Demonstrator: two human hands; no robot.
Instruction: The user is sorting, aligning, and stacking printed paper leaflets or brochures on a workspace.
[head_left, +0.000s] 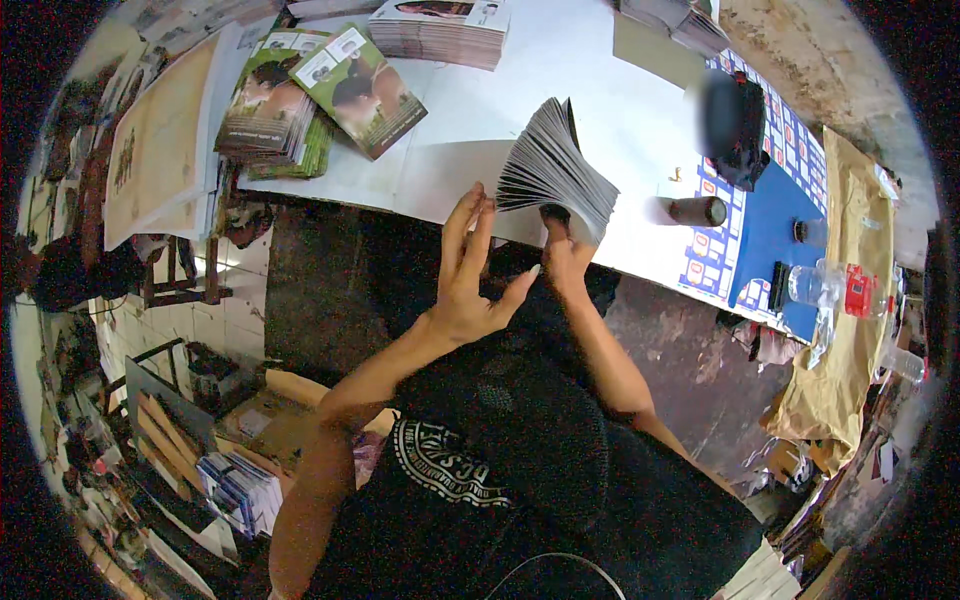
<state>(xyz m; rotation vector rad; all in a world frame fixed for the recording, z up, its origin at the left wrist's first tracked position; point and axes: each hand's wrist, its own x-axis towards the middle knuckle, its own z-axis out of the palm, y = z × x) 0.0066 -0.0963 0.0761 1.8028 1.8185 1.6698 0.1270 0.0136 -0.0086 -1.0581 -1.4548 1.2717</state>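
A stack of thin printed sheets [550,165], white-edged with dark gaps, is spread like a fan above the near edge of the white table [430,180]. My right hand [568,262] grips it at its lower right corner, with the fingers partly hidden by the paper. Just left of the fan, my left hand [468,290] is raised with fingers and thumb apart. Nothing is in that hand, and its fingertips come close to the sheets' left edge. Whether they touch is hard to tell.
Green-covered booklets [360,95] lie piled at the table's left, and another paper stack [440,35] sits at the back. On the right are a dark cylinder [697,211], a black cloth-like bundle [738,130] and a plastic bottle [806,287]. Brown paper [825,380] hangs beyond the table's right end.
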